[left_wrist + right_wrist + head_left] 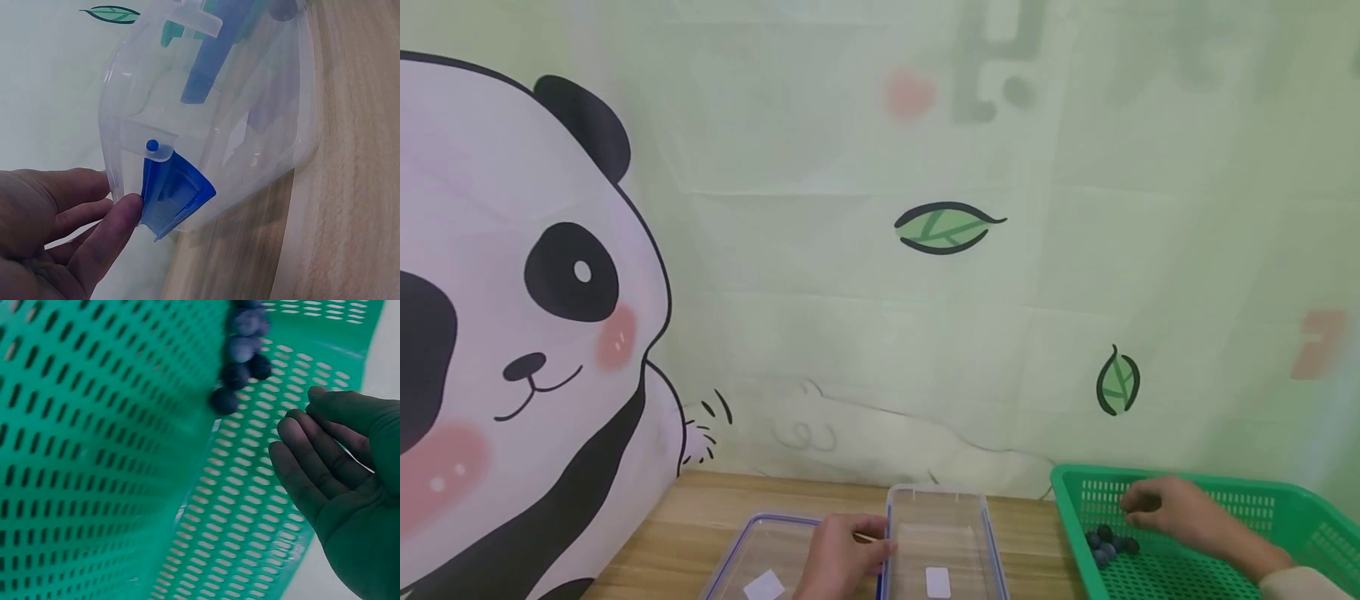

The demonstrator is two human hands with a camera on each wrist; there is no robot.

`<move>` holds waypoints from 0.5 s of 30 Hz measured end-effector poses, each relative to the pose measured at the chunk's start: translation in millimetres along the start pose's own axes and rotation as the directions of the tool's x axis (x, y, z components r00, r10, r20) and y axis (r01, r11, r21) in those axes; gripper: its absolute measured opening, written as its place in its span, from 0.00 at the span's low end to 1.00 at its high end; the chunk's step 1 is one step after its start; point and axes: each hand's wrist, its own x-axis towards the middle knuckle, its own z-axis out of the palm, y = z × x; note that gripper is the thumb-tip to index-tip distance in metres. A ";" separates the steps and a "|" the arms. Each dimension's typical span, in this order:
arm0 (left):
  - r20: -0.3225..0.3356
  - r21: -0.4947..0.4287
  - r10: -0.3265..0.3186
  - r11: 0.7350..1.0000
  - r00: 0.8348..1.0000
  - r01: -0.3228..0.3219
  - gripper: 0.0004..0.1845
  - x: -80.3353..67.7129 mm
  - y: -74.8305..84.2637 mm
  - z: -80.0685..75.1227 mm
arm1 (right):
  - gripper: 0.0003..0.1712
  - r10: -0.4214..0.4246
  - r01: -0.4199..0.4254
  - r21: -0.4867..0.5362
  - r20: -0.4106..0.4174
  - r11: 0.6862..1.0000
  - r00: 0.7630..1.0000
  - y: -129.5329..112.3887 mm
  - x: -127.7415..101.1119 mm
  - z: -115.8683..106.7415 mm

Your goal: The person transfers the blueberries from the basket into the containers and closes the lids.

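My left hand [842, 554] is at the left side of a clear plastic box [940, 492] standing on the table. In the left wrist view, my thumb lies against a blue hinged clip [172, 194] and my fingers are behind the box's edge, pinching it there. Over a green perforated basket [1195, 483], my right hand [1180, 508] has its fingers loosely bent and holds nothing. Several blueberries [237, 375] lie against the basket's wall, beside and apart from my right fingertips [290, 428].
Left of the box lies a clear, blue-edged plastic piece [763, 518] with a white label [764, 586]; whether it is a lid or a second box cannot be told. Behind the wooden table [700, 500] hangs a pale green cloth [820, 275] with a printed panda [490, 208].
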 end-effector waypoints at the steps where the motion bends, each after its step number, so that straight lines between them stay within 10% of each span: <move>1: 0.000 0.001 0.000 1.000 1.000 0.000 0.13 0.1 0.1 0.0 | 0.06 0.004 -0.004 0.008 0.014 1.000 1.000 3.6 0.5 1.6; 15: -0.008 -0.010 0.023 1.000 1.000 -0.023 0.13 -1.6 1.0 1.3 | 0.06 -0.054 0.052 0.020 0.153 0.998 0.987 55.1 12.9 21.8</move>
